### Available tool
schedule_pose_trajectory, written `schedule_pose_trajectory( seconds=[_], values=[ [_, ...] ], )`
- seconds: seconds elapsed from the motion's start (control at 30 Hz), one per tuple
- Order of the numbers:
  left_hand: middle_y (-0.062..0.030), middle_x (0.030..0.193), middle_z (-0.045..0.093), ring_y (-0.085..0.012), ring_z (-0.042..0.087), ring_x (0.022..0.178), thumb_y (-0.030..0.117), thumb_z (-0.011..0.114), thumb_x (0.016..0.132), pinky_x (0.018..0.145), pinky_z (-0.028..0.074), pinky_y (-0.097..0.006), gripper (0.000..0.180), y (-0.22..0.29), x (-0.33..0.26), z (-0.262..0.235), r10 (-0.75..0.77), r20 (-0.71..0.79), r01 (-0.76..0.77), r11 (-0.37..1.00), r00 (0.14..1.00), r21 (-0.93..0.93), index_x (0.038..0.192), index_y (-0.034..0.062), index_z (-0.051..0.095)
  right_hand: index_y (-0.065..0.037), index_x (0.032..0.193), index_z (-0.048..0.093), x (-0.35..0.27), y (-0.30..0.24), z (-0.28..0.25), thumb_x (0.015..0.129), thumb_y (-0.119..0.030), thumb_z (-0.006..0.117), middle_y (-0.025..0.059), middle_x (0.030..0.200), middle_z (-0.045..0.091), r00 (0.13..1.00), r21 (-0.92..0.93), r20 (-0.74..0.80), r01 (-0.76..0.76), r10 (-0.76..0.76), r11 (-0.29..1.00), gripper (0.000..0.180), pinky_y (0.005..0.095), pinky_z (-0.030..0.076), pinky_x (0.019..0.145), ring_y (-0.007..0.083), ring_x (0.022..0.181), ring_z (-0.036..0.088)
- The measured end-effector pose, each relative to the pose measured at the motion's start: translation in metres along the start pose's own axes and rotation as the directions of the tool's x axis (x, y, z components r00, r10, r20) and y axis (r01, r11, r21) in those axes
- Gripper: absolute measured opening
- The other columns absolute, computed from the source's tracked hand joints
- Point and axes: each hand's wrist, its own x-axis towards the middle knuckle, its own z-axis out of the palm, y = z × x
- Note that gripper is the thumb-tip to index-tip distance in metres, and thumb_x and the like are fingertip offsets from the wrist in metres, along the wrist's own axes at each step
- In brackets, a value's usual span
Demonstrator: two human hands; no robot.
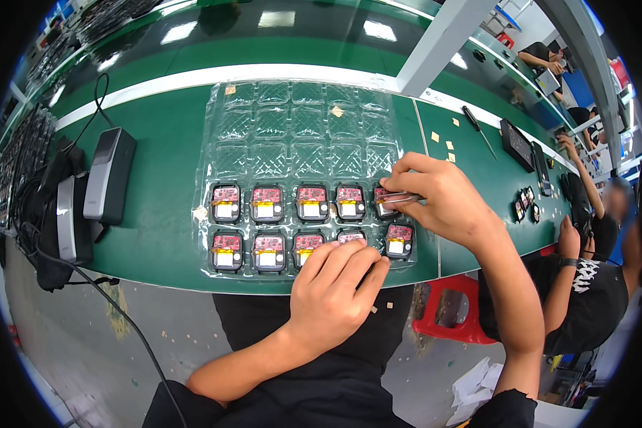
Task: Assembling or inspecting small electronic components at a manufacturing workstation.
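Pinched in the right hand (442,196), metal tweezers (404,197) meet the end watch-like module (387,212), seated in a clear tray (309,158); the head view hides whether the left hand (332,292), curled over the nearer row of modules (269,260), grips anything. Slipping tips could scratch the red board (379,191); left-hand pressure might shift the tray.

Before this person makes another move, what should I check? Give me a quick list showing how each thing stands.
1. Tweezers in the right hand: ok.
2. Tweezer tips touching the upper-row right-end device: cannot tell.
3. Left hand gripping anything: cannot tell; fingers partly cover the near row.
4. Clear tray on the green table: ok.
5. Tray free of tan scraps: not ok.
6. Screwdriver off the tray: ok.
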Motion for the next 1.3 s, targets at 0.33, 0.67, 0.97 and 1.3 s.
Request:
schedule_pose_trajectory(
  seconds=[0.33,0.67,0.97,1.3],
  values=[
    [-0.0019,0.098,0.069,-0.0218,0.067,0.099,0.007,0.074,0.073,0.089,0.051,-0.040,0.020,0.000,-0.001,0.000,-0.002,-0.002,0.002,1.000,1.000,0.001,0.092,0.0081,0.078,-0.003,0.106,0.077,-0.002,-0.004,-0.001,0.082,-0.005,0.081,0.0105,0.100,0.068,1.000,-0.038,0.006,0.029,-0.029,0.999,0.025,0.0397,0.057,0.073,0.0297,0.083,0.071],
    [-0.0030,0.099,0.069,-0.0230,0.067,0.100,0.007,0.073,0.074,0.090,0.050,-0.040,0.019,-0.001,-0.001,0.000,0.011,-0.008,-0.011,1.000,1.000,-0.001,0.092,0.0074,0.078,-0.007,0.108,0.077,-0.004,-0.008,-0.001,0.085,-0.010,0.077,0.0071,0.105,0.068,0.999,-0.125,0.025,0.043,-0.040,0.991,0.024,0.0417,0.058,0.071,0.0303,0.081,0.072],
    [-0.0034,0.100,0.068,-0.0233,0.067,0.098,0.005,0.074,0.073,0.085,0.051,-0.039,0.021,-0.002,-0.003,-0.004,0.022,0.013,-0.022,0.998,1.000,-0.062,0.094,0.0066,0.076,-0.007,0.110,0.077,-0.008,-0.009,-0.002,0.086,-0.012,0.078,0.0085,0.107,0.068,1.000,-0.097,0.018,0.014,-0.013,0.995,0.024,0.0403,0.058,0.074,0.0298,0.083,0.072],
    [-0.0031,0.096,0.068,-0.0232,0.067,0.095,0.005,0.077,0.074,0.084,0.051,-0.038,0.017,-0.002,0.000,-0.005,0.038,-0.018,-0.039,0.998,0.999,-0.039,0.091,0.0072,0.075,-0.002,0.101,0.069,-0.008,-0.019,0.007,0.087,-0.008,0.078,0.0122,0.098,0.066,0.971,0.122,-0.172,-0.149,0.168,0.981,0.019,0.0385,0.056,0.072,0.0279,0.079,0.068]
  ],
)
